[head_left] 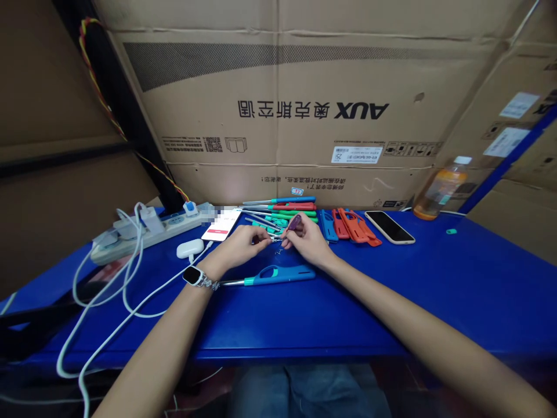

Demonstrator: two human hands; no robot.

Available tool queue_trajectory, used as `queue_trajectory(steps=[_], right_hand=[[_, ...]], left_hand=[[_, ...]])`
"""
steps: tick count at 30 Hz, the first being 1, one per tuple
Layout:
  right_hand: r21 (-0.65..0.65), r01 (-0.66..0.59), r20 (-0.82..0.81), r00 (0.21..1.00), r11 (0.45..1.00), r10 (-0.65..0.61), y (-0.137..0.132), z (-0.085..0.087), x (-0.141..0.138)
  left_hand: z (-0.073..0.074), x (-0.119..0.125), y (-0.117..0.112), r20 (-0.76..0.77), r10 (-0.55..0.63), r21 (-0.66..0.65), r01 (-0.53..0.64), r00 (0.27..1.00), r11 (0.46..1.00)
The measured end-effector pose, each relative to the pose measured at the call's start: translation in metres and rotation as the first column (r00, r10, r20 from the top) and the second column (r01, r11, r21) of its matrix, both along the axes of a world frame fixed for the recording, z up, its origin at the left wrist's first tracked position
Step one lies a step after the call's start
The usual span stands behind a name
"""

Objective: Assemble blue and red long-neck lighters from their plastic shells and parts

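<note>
My left hand (243, 245), with a watch on its wrist, is closed, thumb and fingers pinched at a small silvery part (275, 237) too small to make out. Facing it, my right hand (311, 242) is closed around a purple-handled screwdriver (295, 221), whose tip points toward that part. Tiny metal bits (279, 252) lie on the table just below the fingertips. Nearer to me, a blue long-nosed lighter (282, 275) lies sideways. Behind my hands is a pile of green lighters (304, 215), with a red lighter (296, 206) and blue lighter (298, 200) beyond.
Right of the pile lie blue, red and orange handle shells (350, 223), then a dark-screened phone (389, 226). A drink bottle (441, 188) leans against the cardboard (304, 69). On the left are a lit phone (221, 225), white earbud case (190, 249), power strip (172, 225) and cables.
</note>
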State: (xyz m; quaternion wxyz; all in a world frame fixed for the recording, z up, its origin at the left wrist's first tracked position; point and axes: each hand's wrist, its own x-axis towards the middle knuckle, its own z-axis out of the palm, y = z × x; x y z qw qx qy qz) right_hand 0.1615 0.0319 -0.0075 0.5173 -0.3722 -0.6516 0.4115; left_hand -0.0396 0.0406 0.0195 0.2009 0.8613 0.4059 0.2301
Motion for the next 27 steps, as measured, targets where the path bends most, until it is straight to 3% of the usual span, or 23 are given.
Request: queue_trajectory(steps=[6, 12, 20, 27], right_hand=[[0.032, -0.017, 0.039, 0.999, 0.999, 0.016, -0.002, -0.003, -0.001], [-0.024, 0.014, -0.103, 0.995, 1.0, -0.017, -0.001, 0.004, 0.001], [-0.054, 0.021, -0.239, 0.97, 0.998, -0.034, -0.007, 0.014, 0.013], [-0.045, 0.026, -0.267, 0.963, 0.999, -0.037, -0.002, 0.007, 0.012]], left_hand=[[-0.003, -0.001, 0.003, 0.006, -0.022, -0.026, 0.022, 1.0, 0.999], [-0.003, -0.001, 0.002, 0.016, 0.003, 0.0, -0.003, 1.0, 1.0], [-0.003, 0.01, -0.005, 0.115, -0.043, -0.09, 0.053, 0.992, 0.995], [-0.011, 0.015, -0.002, 0.136, -0.001, -0.057, 0.009, 0.991, 0.998]])
